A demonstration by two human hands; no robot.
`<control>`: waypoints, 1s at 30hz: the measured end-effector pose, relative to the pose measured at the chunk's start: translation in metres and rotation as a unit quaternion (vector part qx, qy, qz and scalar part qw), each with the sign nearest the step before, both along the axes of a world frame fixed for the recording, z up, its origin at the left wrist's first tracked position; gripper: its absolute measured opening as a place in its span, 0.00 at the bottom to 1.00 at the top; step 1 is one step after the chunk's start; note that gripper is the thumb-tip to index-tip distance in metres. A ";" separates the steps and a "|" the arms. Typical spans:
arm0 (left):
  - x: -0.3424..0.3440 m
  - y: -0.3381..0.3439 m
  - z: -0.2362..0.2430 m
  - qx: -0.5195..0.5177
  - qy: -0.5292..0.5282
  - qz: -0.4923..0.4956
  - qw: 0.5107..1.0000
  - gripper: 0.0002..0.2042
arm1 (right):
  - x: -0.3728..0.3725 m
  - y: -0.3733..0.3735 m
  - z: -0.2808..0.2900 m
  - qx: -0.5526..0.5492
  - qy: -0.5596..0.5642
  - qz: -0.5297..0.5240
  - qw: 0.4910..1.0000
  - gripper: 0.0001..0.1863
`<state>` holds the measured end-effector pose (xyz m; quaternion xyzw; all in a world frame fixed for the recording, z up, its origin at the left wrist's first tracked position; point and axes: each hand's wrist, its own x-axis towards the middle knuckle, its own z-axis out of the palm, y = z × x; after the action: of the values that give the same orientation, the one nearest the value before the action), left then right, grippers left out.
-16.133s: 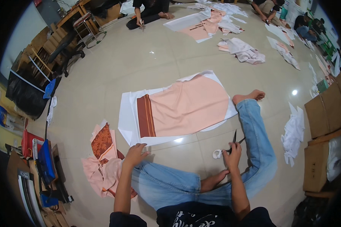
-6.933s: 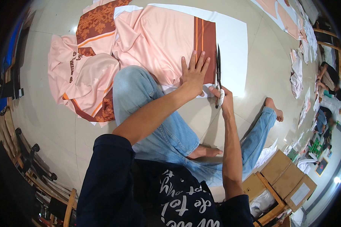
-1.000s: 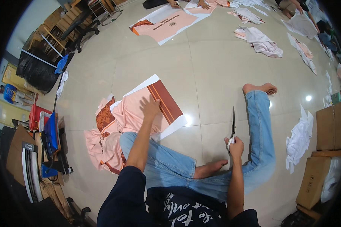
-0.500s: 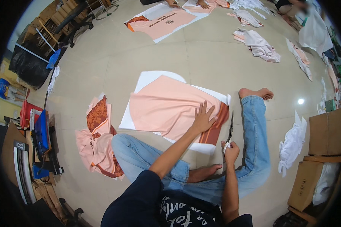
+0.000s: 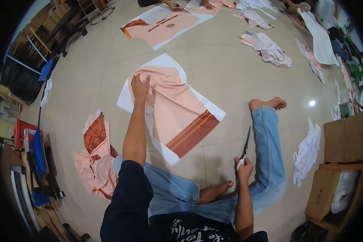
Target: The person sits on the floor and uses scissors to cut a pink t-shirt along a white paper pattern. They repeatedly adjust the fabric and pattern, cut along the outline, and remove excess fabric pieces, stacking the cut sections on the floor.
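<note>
A: Report the present position of the workpiece.

B: The pale peach printed fabric panel with white border and rust-striped end band [image 5: 171,107] lies flat on the glossy beige tiled floor [image 5: 222,68], just ahead of the person's bent knee in blue jeans. Half a second earlier the panel lay nearer the right leg, with the striped band beside the scissors. It now sits further out and rotated, the band pointing toward the person's lower right.

A: State of the left hand.

B: The left hand [image 5: 140,86] is extended at full arm reach, fingers spread wide and palm pressed flat on the far upper corner of the panel. It grips nothing; it pins the cloth. Previously this hand rested on the near, banded end.

A: State of the right hand.

B: The right hand [image 5: 243,169] is closed round the white handles of a pair of long dark-bladed scissors [image 5: 245,146], held upright off the floor, blades together as far as can be seen. The blades are apart from the cloth, clear of its nearest white edge.

A: Assessment?

B: The panel appears to have been repositioned and smoothed, not cut, in this interval. The white border looks intact all round. Judged from this, trimming has not begun on this piece. The heap of peach and orange-patterned fabric pieces [image 5: 94,161] lies by the left thigh, untouched.
</note>
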<state>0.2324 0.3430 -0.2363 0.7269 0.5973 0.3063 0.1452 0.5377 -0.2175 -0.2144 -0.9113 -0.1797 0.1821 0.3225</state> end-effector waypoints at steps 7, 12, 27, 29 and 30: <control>-0.027 -0.157 -0.006 -0.190 0.226 -0.186 0.937 0.60 | 0.007 -0.014 -0.015 0.011 -0.025 0.011 1.000 0.26; -0.090 -0.186 0.023 -0.293 0.294 -0.162 0.895 0.70 | 0.001 -0.006 -0.013 -0.016 -0.036 0.034 0.999 0.27; 0.006 -0.250 0.005 -0.199 0.106 -0.310 0.924 0.63 | -0.071 0.010 0.071 -0.040 0.327 0.153 0.932 0.22; 0.005 -0.253 0.000 -0.197 0.125 -0.311 0.921 0.64 | -0.091 0.015 0.078 -0.059 0.361 0.168 0.915 0.24; 0.006 -0.255 -0.001 -0.194 0.133 -0.310 0.921 0.65 | -0.093 0.013 0.075 -0.066 0.366 0.175 0.911 0.24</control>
<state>0.2386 0.0883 -0.2371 0.8673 0.4039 0.0250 0.2900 0.4442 -0.2043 -0.1399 -0.7537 -0.1936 0.5681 0.2679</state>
